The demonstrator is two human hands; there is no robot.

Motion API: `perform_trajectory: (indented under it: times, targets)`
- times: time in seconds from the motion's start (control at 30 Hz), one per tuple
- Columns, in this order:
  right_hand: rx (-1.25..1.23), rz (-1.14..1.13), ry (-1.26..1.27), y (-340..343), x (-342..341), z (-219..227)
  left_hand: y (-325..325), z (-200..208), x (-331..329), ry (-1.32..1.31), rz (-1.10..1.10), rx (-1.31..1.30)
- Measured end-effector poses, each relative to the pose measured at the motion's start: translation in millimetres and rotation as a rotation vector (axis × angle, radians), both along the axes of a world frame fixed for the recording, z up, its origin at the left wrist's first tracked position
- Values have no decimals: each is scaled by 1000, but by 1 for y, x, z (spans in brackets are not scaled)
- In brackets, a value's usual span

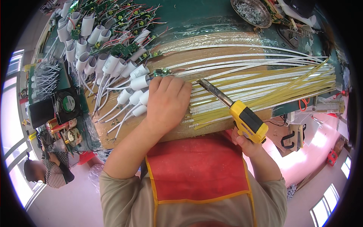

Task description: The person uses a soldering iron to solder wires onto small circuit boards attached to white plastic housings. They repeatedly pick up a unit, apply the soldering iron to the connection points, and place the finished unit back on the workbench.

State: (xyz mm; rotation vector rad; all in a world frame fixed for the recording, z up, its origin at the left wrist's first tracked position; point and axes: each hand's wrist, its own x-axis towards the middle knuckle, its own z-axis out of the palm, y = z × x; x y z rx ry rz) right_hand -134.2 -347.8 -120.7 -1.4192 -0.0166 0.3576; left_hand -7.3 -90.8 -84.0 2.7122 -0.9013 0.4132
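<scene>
My right hand grips a yellow-and-black soldering gun. Its dark metal barrel slants up and left, and the tip ends just right of my left hand's fingers. My left hand is closed over the left ends of the LED strips, its fingertips turned away so that what they pinch is hidden. Beside its knuckles lies a small green circuit board with wires. White plastic cylinders with white leads lie against the left side of that hand. The strips, white and yellow, fan out to the right.
A heap of circuit boards with wires covers the back left. A round metal dish of scraps stands at the back right. A black round device sits at the left edge, orange-handled scissors at the right. Another person is at lower left.
</scene>
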Motion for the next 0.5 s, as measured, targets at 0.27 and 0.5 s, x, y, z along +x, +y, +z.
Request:
perform_trajectory:
  times: [0.27, 0.5]
  targets:
    - [143, -83, 121, 0, 0, 4, 1, -7, 2, -74, -26, -34]
    - [135, -80, 129, 0, 0, 4, 0, -2, 1, -31, -6, 10]
